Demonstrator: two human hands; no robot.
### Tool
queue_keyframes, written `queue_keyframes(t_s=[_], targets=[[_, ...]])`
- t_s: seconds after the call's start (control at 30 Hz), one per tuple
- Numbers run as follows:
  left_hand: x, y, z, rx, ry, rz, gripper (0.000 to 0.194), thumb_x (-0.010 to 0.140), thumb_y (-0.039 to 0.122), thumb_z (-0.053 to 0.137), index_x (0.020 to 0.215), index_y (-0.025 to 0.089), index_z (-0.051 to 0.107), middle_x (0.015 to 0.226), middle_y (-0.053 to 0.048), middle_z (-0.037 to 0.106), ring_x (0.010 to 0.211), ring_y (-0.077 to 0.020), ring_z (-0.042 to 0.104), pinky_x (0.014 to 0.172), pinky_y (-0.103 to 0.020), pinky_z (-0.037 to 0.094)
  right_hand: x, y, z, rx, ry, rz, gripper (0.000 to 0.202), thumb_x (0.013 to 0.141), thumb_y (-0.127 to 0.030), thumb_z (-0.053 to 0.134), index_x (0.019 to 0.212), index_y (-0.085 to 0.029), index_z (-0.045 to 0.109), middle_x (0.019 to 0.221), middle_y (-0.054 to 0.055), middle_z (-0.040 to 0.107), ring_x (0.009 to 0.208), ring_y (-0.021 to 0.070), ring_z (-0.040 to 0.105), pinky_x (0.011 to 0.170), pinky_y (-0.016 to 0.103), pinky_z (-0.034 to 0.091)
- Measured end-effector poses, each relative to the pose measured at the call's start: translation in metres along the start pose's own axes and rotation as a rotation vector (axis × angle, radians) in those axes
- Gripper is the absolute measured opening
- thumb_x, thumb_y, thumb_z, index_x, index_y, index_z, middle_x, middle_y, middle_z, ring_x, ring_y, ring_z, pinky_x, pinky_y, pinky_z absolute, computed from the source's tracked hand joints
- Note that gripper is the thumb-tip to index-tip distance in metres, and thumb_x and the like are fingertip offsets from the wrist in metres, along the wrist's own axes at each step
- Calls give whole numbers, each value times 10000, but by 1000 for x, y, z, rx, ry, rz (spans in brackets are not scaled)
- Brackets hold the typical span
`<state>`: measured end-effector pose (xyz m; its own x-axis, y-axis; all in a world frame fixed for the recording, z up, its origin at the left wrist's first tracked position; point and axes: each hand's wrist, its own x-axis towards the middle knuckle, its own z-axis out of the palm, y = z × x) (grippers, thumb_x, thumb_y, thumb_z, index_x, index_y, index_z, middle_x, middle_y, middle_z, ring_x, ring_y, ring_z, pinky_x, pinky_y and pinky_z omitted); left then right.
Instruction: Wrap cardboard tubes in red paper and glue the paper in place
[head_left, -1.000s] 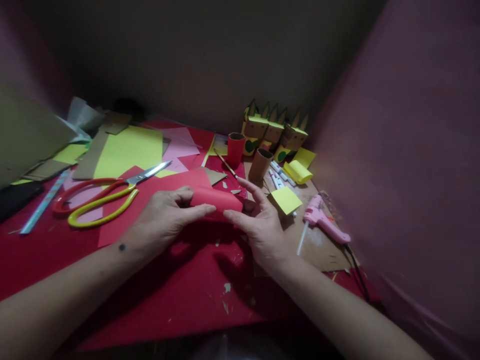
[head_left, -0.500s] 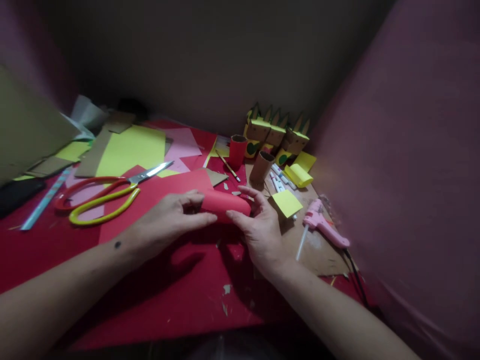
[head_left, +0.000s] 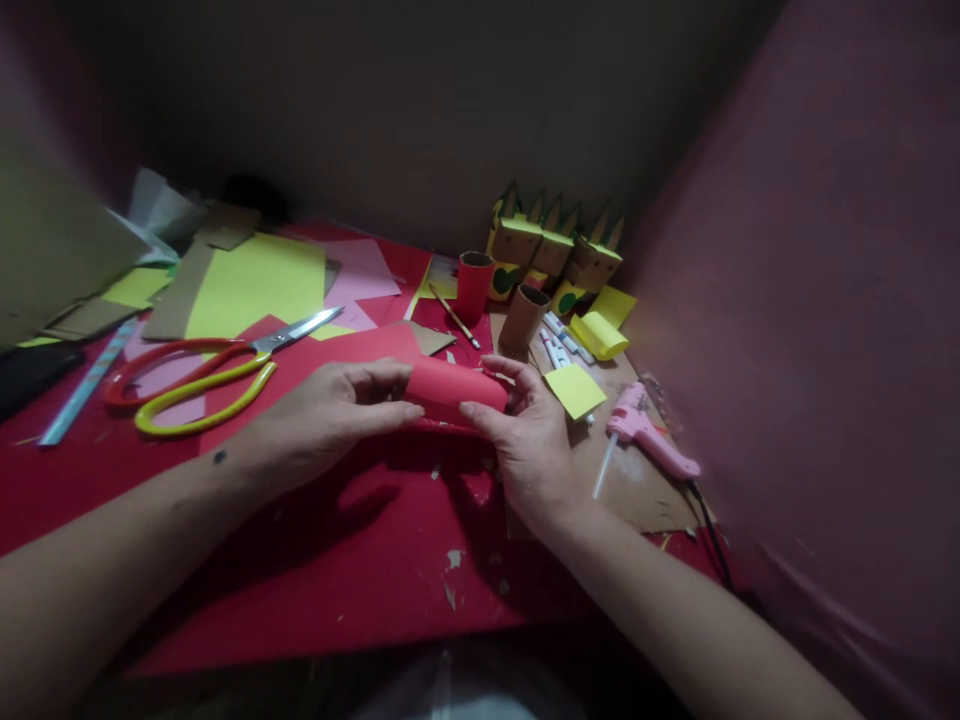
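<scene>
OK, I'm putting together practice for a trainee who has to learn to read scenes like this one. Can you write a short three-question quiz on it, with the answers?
1. Multiple choice. What do the left hand and right hand both hold?
a) the pencil
b) the curled red paper
c) the striped strip

2. True or false. The scissors have one red handle and one yellow handle.

3. Fill in the blank. The glue gun resting on the brown cardboard is coloured ____.

Key: 1 b; 2 true; 3 pink.
</scene>
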<state>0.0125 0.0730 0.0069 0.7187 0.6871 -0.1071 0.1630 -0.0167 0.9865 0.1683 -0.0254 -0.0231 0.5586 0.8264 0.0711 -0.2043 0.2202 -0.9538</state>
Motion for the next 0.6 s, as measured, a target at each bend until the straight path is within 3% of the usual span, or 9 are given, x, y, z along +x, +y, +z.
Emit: queue_keyframes(t_s=[0.27, 0.43, 0.6], targets=[[0, -1, 11, 60, 161, -65, 243, 692, 405, 832, 865, 235, 820, 541, -2, 699, 410, -142, 568, 358, -215, 419, -8, -4, 4, 40, -78, 33, 430, 670, -143, 766, 1073, -245, 656, 1074, 12, 724, 1019, 209, 696, 939, 390, 568], [3, 1, 0, 53, 131, -116, 273, 669, 424, 832, 811, 191, 813, 624, -57, 736, 476, -176, 621, 390, -235, 459, -1, -12, -7, 137, -138, 225, 472, 604, -122, 812, 1046, -227, 685, 811, -12, 760, 744, 204, 737, 720, 357, 605], [8, 0, -13, 22, 46, -137, 299, 682, 399, 826, 926, 226, 821, 800, -87, 797, 699, -272, 738, 585, -324, 602, 4, -15, -12, 171, -145, 254, 552, 524, -76, 824, 1046, -221, 719, 826, -1, 786, 716, 180, 723, 656, 299, 582]])
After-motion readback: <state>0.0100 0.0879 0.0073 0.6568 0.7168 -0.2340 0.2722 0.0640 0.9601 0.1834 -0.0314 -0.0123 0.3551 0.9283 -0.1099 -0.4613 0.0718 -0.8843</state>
